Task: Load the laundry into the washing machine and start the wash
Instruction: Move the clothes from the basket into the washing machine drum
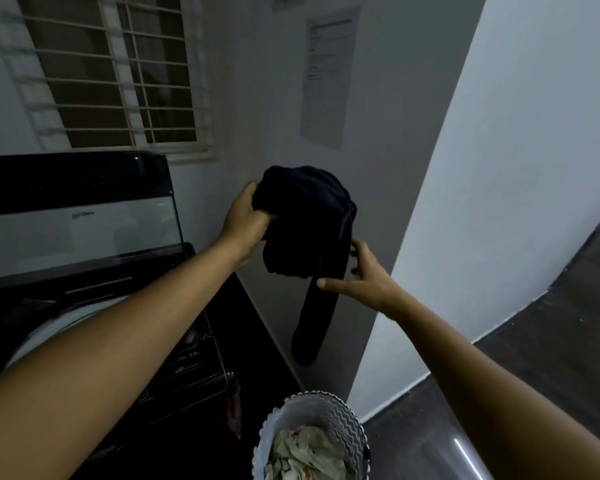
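Aloft, left hand [248, 216] gripped garment [305, 209]; right hand [364, 277] spread open beside its tail; basket [343, 419] below fingers, washer [84, 230] leftward.

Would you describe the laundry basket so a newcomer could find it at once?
Start at the dark top-loading washer with its lid raised, under the barred window. On the floor just to its right stands the basket. It is the only round white container, with a zigzag wall and pale printed cloth inside.
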`<state>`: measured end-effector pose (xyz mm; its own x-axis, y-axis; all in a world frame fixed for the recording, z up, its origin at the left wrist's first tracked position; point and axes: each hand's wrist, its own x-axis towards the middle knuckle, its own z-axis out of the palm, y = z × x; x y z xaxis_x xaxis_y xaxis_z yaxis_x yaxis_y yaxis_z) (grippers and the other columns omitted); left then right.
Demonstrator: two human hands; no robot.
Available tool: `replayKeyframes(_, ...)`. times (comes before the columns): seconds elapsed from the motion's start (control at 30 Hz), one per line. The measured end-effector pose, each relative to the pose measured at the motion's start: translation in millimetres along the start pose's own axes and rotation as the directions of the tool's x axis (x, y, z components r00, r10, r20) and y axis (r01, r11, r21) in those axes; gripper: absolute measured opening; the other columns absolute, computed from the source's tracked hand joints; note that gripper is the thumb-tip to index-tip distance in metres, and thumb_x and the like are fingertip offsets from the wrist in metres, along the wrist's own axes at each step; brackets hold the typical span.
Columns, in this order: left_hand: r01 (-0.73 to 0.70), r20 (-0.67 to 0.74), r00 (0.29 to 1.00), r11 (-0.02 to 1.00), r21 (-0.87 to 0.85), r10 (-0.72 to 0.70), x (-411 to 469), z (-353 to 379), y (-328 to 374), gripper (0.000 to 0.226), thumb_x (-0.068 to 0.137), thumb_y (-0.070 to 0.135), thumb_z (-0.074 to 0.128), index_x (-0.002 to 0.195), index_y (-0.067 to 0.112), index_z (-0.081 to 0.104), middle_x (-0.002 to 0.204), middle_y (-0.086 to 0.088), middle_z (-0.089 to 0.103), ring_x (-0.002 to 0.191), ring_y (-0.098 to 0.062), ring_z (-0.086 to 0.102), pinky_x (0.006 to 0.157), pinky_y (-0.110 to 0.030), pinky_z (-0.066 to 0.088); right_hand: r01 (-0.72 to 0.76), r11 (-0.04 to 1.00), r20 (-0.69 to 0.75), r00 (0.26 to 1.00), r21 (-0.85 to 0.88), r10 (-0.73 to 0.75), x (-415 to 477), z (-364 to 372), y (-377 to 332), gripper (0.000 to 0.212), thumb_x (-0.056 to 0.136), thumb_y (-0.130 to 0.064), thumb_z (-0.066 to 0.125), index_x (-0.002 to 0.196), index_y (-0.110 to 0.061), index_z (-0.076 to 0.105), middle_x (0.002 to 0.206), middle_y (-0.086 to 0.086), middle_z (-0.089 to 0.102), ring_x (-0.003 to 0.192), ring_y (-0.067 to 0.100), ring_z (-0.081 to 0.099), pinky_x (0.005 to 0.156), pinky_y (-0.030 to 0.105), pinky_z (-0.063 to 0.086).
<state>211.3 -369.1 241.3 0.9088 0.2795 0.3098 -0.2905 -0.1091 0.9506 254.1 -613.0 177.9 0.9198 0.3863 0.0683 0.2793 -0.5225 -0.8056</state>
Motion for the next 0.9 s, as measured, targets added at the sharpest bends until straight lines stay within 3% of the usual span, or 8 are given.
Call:
replayKeyframes(0.1,-0.002,-0.023,1.0,0.994,-0.113,-0.001,6,-21,17,0.042,0.091,0.02,0.07,0.126,0.036,0.054,0.117,0.009,0.069,0.103,-0.008,0.068,0.078,-0.025,0.057,-0.174,0.973,0.098,0.982,0.151,0.16,4,30,0,0.104,0.074,-0.054,0.084,0.155,-0.036,0.021,0.15,0.003,0.044,0.128,0.029,0.054,0.093,0.051,0.058)
replayKeyframes(0.17,-0.003,-0.044,0.999,0.99,-0.142,-0.003,9,-43,24,0.041,0.091,0.022,0.071,0.123,0.039,0.055,0.118,0.007,0.069,0.104,-0.011,0.068,0.08,-0.027,0.057,-0.265,0.91,0.137,0.963,0.319,0.233,13,50,-15,0.07,0.092,-0.039,0.073,0.149,-0.03,0.034,0.139,0.008,0.055,0.112,0.028,0.063,0.081,0.051,0.062)
replayKeyframes(0.23,-0.007,-0.062,0.998,0.99,-0.144,-0.002,11,-69,25,0.042,0.089,0.022,0.073,0.123,0.04,0.056,0.121,0.005,0.069,0.106,-0.013,0.068,0.085,-0.03,0.058,-0.331,0.77,0.158,0.943,0.545,0.293,29,62,-36,0.041,0.103,-0.03,0.057,0.142,-0.021,0.048,0.134,0.017,0.058,0.107,0.035,0.064,0.079,0.056,0.062)
replayKeyframes(0.3,-0.015,-0.083,0.997,0.993,-0.118,0.005,13,-102,21,0.044,0.087,0.021,0.075,0.124,0.038,0.057,0.123,0.005,0.068,0.109,-0.013,0.066,0.089,-0.031,0.056,-0.335,0.58,0.188,0.935,0.742,0.301,47,71,-63,0.037,0.105,-0.027,0.051,0.138,-0.012,0.055,0.137,0.023,0.057,0.109,0.043,0.064,0.077,0.055,0.061)
replayKeyframes(0.37,-0.009,-0.119,0.993,0.997,-0.072,0.001,14,-138,11,0.044,0.088,0.018,0.074,0.126,0.032,0.057,0.12,0.006,0.068,0.109,-0.011,0.065,0.089,-0.027,0.053,-0.288,0.502,0.183,0.951,0.816,0.247,64,81,-91,0.04,0.104,-0.026,0.049,0.139,-0.006,0.056,0.133,0.025,0.06,0.11,0.044,0.065,0.076,0.052,0.06)
replayKeyframes(0.53,0.067,-0.212,0.975,0.997,0.023,-0.061,3,-225,-22,0.048,0.086,0.018,0.077,0.128,0.03,0.057,0.115,0.011,0.068,0.104,-0.004,0.065,0.088,-0.018,0.052,-0.222,0.503,0.231,0.972,0.835,0.047,93,137,-163,0.035,0.105,-0.026,0.042,0.131,-0.011,0.061,0.112,0.014,0.068,0.09,0.032,0.068,0.087,0.06,0.057)
replayKeyframes(0.67,0.167,-0.259,0.955,0.983,0.073,-0.143,-8,-284,-50,0.048,0.084,0.02,0.079,0.126,0.027,0.057,0.116,0.005,0.067,0.103,-0.008,0.065,0.077,-0.014,0.051,-0.245,0.688,0.363,0.931,0.683,-0.029,116,217,-195,0.038,0.103,-0.021,0.047,0.139,-0.017,0.055,0.135,0.016,0.06,0.106,0.036,0.064,0.083,0.052,0.06)
replayKeyframes(0.9,0.41,-0.215,0.902,0.9,0.147,-0.375,-17,-370,-104,0.057,0.081,0.016,0.082,0.128,0.031,0.055,0.111,0.012,0.063,0.099,-0.003,0.061,0.076,-0.013,0.049,-0.329,0.818,0.459,0.884,0.472,0.09,151,333,-199,0.039,0.101,-0.026,0.06,0.139,-0.023,0.055,0.131,0.012,0.065,0.106,0.038,0.07,0.078,0.056,0.062)
